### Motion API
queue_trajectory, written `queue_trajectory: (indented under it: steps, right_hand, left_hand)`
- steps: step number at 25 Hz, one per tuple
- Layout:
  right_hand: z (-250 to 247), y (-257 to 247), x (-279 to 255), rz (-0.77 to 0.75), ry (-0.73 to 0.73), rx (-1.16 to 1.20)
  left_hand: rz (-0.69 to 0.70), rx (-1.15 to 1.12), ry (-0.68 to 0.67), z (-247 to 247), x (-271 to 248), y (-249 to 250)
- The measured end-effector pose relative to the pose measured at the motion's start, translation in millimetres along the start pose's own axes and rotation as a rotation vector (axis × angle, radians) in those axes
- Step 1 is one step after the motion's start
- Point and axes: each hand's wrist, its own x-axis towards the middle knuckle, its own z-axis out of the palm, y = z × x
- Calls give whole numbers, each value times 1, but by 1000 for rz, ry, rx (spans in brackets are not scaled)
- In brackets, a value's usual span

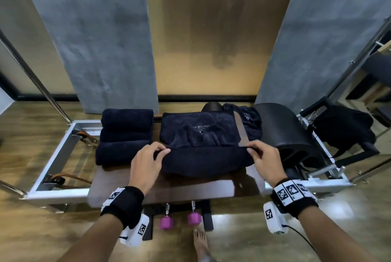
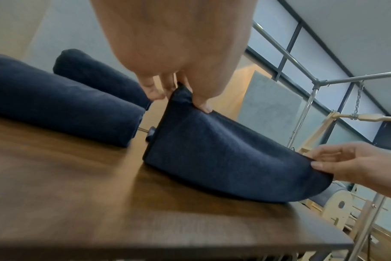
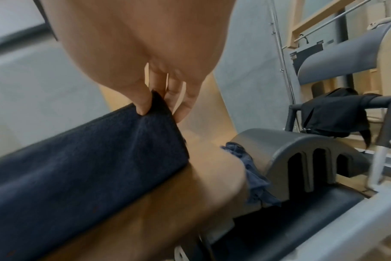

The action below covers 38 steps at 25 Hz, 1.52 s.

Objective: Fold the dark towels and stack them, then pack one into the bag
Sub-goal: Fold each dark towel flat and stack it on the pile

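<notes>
On wooden table (image 1: pixel 127 185), head view: dark towel (image 1: pixel 203 162) lay at centre, long axis running 9-to-3 o'clock, near half folded up. Left hand (image 1: pixel 146 162) pinched its 9 o'clock corner, right hand (image 1: pixel 264 158) pinched 3 o'clock corner. Folded towels (image 1: pixel 124 138) stacked at 10 o'clock. Drawstring bag (image 1: pixel 251 122) lay at 1 o'clock; contents could not be told.

Left wrist view: thumb and fingers (image 2: pixel 203 104) clamped on towel edge, lifted off table.

Right wrist view: fingers (image 3: pixel 143 102) nipped raised corner; bag (image 3: pixel 255 178) draped over table end beside grey arc barrel (image 3: pixel 286 150).
</notes>
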Motion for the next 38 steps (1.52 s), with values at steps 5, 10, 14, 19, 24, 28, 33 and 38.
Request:
queue_trajectory:
  steps: [5, 10, 14, 19, 24, 28, 33, 38]
  right_hand:
    - [-3, -3, 114, 24, 116, 32]
    - [27, 24, 206, 135, 14, 52]
    - [62, 57, 246, 260, -105, 30]
    - [93, 91, 260, 329, -183, -9]
    - [104, 102, 259, 319, -192, -57]
    - [108, 101, 252, 296, -194, -114]
    - [104, 96, 241, 282, -110, -98]
    - [77, 71, 236, 324, -57, 8]
  left_hand:
    - [-124, 131, 211, 13, 88, 21]
    - [-303, -116, 174, 53, 170, 18]
    - [-457, -92, 116, 92, 208, 5]
    - [-595, 95, 14, 123, 219, -12]
    - [-566, 131, 53, 135, 217, -24]
    - [-486, 131, 123, 139, 209, -25]
    - [-446, 41, 208, 128, 202, -15]
    - [-269, -14, 263, 92, 187, 10]
